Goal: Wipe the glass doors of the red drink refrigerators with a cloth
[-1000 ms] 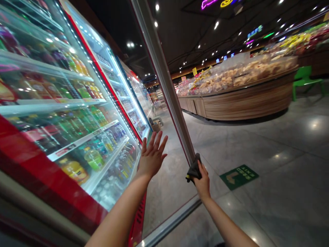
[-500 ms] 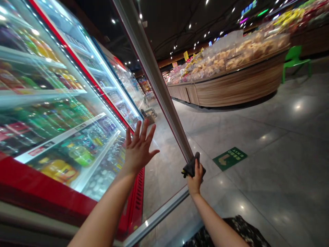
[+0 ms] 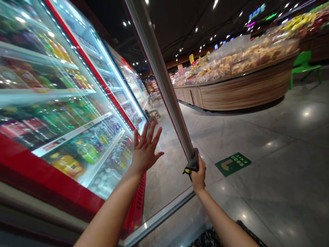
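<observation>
Shop floor (image 3: 272,192): drinks cooler (image 3: 51,187) lit at left, wooden counter (image 3: 244,91) beyond
Door (image 3: 159,219): glass (image 3: 167,181) in a metal frame (image 3: 164,82), open beside the cooler
Left hand (image 3: 145,150): fingers spread, palm seemingly on the glass
Right hand (image 3: 199,176): fingers clasping a dark cloth (image 3: 192,164) against the frame near its lower corner
Work: apparently wiping the frame; the next move calls for firm cloth pressure, door steady
</observation>
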The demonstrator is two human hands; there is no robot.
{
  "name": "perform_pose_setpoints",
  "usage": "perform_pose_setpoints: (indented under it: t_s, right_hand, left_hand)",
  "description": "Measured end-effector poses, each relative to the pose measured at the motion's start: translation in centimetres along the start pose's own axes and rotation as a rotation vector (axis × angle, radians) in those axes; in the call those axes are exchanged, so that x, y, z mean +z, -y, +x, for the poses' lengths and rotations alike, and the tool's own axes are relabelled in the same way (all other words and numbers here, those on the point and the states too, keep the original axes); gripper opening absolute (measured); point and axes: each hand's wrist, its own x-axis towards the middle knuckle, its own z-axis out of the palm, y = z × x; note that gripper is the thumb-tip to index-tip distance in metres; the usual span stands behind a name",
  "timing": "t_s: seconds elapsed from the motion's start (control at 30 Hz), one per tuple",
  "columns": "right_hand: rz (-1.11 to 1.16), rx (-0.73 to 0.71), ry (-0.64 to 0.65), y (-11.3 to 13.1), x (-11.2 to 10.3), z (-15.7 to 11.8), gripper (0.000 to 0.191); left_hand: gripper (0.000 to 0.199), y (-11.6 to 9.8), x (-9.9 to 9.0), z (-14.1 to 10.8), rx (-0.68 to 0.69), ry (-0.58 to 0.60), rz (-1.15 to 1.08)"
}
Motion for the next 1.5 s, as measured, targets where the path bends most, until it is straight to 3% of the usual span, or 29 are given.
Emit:
perform_pose_setpoints:
  t_s: [0.17, 0.27, 0.43, 0.5, 0.57, 0.7, 0.77, 0.83, 0.97, 1.03, 1.1, 1.17, 1.23, 1.3, 1.37, 1.5]
  right_hand:
    - [0.024, -0.185, 0.121, 8.8, 1.0, 6.6, 0.083]
    - [-0.018, -0.343, 0.112, 14.9, 2.2, 11.1, 0.085]
    - [-0.1, -0.522, 0.067, 27.1, 4.7, 20.3, 0.088]
    - [-0.118, -0.571, 0.045, 30.0, 5.0, 22.5, 0.087]
    - [-0.14, -0.611, 0.039, 30.4, 4.6, 22.8, 0.088]
    - [-0.22, -0.649, 0.058, 26.9, 2.9, 20.0, 0.097]
    - [-0.267, -0.668, 0.068, 26.6, 2.7, 19.5, 0.101]
    - [-0.323, -0.675, 0.061, 28.8, 3.1, 20.8, 0.102]
    - [-0.369, -0.708, 0.006, 36.6, 5.1, 26.6, 0.092]
    - [-0.346, -0.755, -0.028, 39.0, 5.9, 28.3, 0.085]
    - [-0.325, -0.851, -0.046, 39.0, 6.1, 28.2, 0.079]
    - [-0.316, -1.009, 0.0, 37.2, 5.7, 27.0, 0.077]
    - [-0.338, -1.189, 0.156, 35.1, 5.2, 25.6, 0.081]
    - [-0.344, -1.259, 0.269, 34.2, 4.8, 25.0, 0.082]
    - [-0.324, -1.229, 0.305, 35.2, 5.0, 25.6, 0.08]
    - [-0.195, -1.082, 0.244, 40.6, 7.2, 26.7, 0.088]
  left_hand:
    - [0.12, 0.0, -0.7, -0.3, 0.0, 0.002, 0.006]
    - [0.12, 0.0, -1.1, -0.6, -0.002, -0.007, 0.026]
    - [0.123, 0.1, -1.8, -1.1, 0.022, -0.011, 0.091]
    - [0.123, 0.1, -1.9, -1.4, 0.027, -0.02, 0.111]
    - [0.123, 0.2, -2.0, -1.7, 0.035, -0.034, 0.119]
    - [0.124, 0.3, -1.9, -2.2, 0.047, -0.058, 0.115]
    - [0.125, 0.3, -1.8, -2.3, 0.046, -0.062, 0.108]
    - [0.124, 0.3, -1.7, -2.4, 0.05, -0.061, 0.099]
    - [0.124, 0.2, -1.6, -2.5, 0.043, -0.069, 0.094]
    - [0.124, 0.2, -1.3, -2.7, 0.036, -0.078, 0.099]
    - [0.125, 0.3, -1.0, -2.8, 0.03, -0.087, 0.107]
    - [0.126, 0.3, -0.7, -3.0, 0.031, -0.094, 0.109]
    - [0.127, 0.3, -0.5, -3.1, 0.034, -0.09, 0.101]
    - [0.127, 0.3, -0.7, -3.2, 0.03, -0.077, 0.088]
    - [0.125, 0.3, -1.3, -3.2, 0.03, -0.061, 0.073]
    - [0.116, 0.8, -3.1, -3.1, 0.076, -0.077, 0.087]
